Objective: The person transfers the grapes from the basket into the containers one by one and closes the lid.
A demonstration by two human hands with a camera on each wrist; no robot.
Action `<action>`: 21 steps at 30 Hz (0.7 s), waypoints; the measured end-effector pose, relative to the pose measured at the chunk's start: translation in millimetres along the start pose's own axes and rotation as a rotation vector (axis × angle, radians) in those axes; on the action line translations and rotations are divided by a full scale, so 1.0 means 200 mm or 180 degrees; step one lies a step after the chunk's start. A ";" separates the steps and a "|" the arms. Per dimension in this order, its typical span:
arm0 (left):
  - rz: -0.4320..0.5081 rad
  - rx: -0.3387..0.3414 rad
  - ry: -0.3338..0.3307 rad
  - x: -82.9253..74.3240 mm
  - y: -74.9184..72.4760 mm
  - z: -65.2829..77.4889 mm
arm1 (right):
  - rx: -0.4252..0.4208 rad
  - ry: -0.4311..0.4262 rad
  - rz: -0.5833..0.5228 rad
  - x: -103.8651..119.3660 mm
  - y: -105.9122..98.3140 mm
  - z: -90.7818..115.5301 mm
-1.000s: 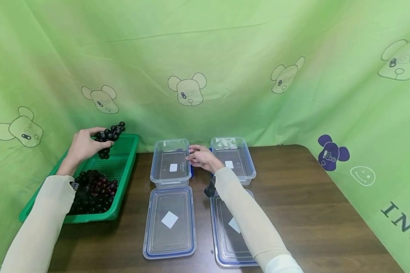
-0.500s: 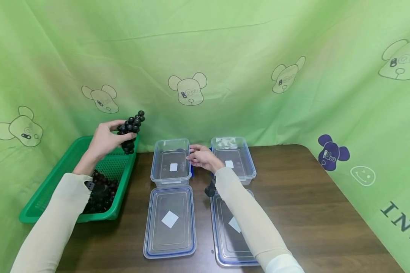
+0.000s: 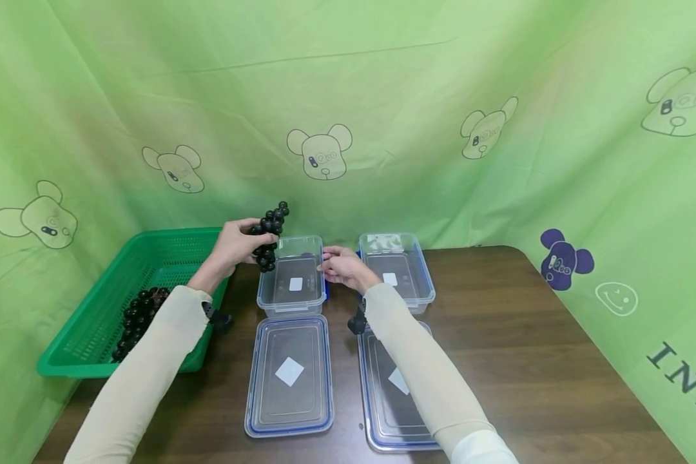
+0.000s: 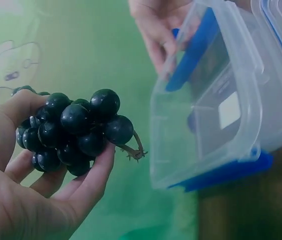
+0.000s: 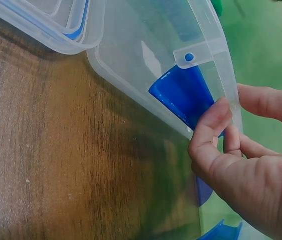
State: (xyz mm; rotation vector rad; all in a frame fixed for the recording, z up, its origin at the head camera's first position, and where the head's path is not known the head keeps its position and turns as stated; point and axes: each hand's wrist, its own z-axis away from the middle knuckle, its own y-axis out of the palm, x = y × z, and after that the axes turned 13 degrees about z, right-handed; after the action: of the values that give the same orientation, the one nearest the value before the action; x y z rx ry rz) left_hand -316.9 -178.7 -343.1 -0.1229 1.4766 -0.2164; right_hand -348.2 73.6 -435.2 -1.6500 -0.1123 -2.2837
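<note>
A bunch of dark grapes is held by my left hand, thumb on one side and fingers on the other. It hangs over the back left of a clear plastic container, and a bare stem end pokes out in the left wrist view. My right hand grips this container's right side near the back. In the right wrist view its curled fingers touch the blue latch while the thumb lies at the rim. Inside the container only a white label shows.
At left stands a green basket with more grapes, partly hidden by the left sleeve. A second clear container is just right of my right hand. Two blue-edged lids, the left lid and right lid, lie in front.
My left hand has carried the grapes rightward, from above the green basket to above the left container. The right hand stays at that container's side.
</note>
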 end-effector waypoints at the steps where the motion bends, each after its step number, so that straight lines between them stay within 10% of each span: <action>1: 0.0014 -0.0005 -0.0053 0.01 0.02 -0.01 | -0.0014 0.0000 -0.0003 0.00 0.00 0.00; 21: 0.0549 0.0053 -0.0649 0.25 0.33 -0.13 | -0.0023 -0.0036 0.0055 0.00 0.01 -0.01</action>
State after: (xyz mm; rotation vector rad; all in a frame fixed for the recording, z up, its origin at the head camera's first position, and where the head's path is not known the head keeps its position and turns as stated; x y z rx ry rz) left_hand -334.0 -125.0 -408.7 -0.0035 1.2743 -0.0736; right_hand -348.6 71.4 -435.5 -1.6615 -0.0921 -2.2649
